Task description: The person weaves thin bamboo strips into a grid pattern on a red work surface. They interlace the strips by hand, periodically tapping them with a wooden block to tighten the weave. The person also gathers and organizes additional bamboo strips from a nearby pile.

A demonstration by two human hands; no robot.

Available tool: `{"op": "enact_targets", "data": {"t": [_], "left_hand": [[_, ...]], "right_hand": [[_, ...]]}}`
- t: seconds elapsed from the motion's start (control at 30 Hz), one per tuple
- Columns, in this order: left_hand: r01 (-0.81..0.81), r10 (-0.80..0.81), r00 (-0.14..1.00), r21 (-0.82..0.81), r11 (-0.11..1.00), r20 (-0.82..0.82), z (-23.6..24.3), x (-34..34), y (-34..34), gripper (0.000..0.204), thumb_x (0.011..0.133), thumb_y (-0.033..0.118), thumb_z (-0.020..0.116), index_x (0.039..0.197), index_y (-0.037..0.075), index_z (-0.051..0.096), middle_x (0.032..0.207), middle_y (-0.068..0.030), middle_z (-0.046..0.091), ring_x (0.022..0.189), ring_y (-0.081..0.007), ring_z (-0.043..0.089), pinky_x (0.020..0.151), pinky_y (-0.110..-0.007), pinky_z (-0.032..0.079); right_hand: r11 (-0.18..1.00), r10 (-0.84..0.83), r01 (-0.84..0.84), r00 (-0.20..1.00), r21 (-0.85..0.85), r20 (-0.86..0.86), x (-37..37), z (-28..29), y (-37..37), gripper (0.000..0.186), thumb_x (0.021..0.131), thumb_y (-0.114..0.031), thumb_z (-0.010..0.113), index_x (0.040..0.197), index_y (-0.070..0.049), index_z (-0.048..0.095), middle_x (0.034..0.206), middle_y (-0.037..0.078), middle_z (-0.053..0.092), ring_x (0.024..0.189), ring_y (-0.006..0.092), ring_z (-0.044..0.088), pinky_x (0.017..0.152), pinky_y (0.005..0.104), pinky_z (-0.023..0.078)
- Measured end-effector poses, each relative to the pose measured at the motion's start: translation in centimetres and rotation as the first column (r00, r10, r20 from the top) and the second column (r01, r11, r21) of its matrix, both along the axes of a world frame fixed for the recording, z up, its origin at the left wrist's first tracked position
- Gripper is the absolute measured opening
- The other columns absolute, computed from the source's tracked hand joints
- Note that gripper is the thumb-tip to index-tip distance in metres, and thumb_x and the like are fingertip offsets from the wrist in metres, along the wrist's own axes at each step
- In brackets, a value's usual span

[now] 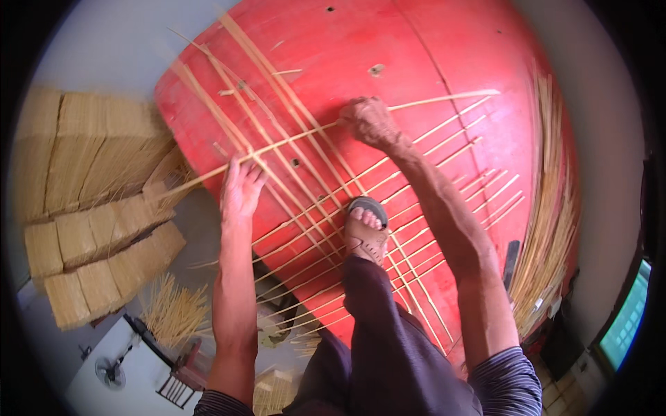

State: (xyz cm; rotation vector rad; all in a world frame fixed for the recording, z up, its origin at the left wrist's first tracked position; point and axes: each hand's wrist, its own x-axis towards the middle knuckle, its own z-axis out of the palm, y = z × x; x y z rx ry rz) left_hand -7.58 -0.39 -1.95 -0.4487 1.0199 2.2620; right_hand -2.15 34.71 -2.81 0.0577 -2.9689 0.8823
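Several blocky stacks of straw-coloured slats are standing well left of the left hand's grip, with more blocks leaning below them. Loose pile of short thin sticks is lying below and left of that same hand. Left hand is reaching up with fingers loosely spread, fingertips touching the long strip; can't tell whether they're pinching it. Long strip is running from left of the left hand, across to the right hand and on past it, rising slightly to the right. Several slanting strips are lying above and between the two grips, crossing the long strip. Red board is spreading under both hands. Crossed lattice is lying below the grips, on the board. Sandaled foot is pressing on the lattice, below the right hand. Right hand is closing in a fist around the long strip, narrow grip. Dark flat blade-like piece is lying right of and below that fist. Long loose strips are lying bunched far right of it, along the board's edge.
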Motion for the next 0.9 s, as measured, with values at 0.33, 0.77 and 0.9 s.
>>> {"op": "enact_targets", "data": {"t": [0.33,0.77,0.9], "left_hand": [[-0.105,0.159,0.963,-0.240,0.965,0.217,-2.1,6.9,-2.6,0.044,0.095,0.025,0.069,0.133,0.007,0.055,0.127,-0.0141,0.063,0.117,-0.0264,0.061,0.104,-0.044,0.048],[0.098,0.046,0.957,-0.468,0.878,0.287,-2.0,6.0,-2.9,0.038,0.090,0.030,0.077,0.119,0.008,0.065,0.104,-0.0047,0.071,0.092,-0.0175,0.067,0.083,-0.036,0.054],[0.079,0.074,0.955,-0.485,0.871,0.288,-1.6,6.1,-2.4,0.039,0.090,0.031,0.077,0.119,0.008,0.064,0.101,-0.0045,0.071,0.088,-0.0173,0.067,0.082,-0.037,0.054]], "right_hand": [[0.978,-0.120,0.131,0.990,0.160,-0.072,4.0,1.3,0.4,0.017,0.082,-0.026,0.069,0.079,-0.010,0.069,0.091,0.010,0.064,0.097,0.0307,0.058,0.087,0.0484,0.045],[0.701,-0.578,0.566,0.807,0.434,-0.120,6.4,0.6,11.7,0.046,0.085,-0.031,0.070,0.113,0.004,0.062,0.111,0.021,0.058,0.109,0.0355,0.055,0.094,0.0467,0.045],[0.724,-0.545,0.553,0.825,0.412,-0.149,6.9,0.0,11.9,0.049,0.085,-0.031,0.069,0.118,0.005,0.060,0.111,0.022,0.058,0.107,0.0358,0.055,0.093,0.0466,0.046]]}}
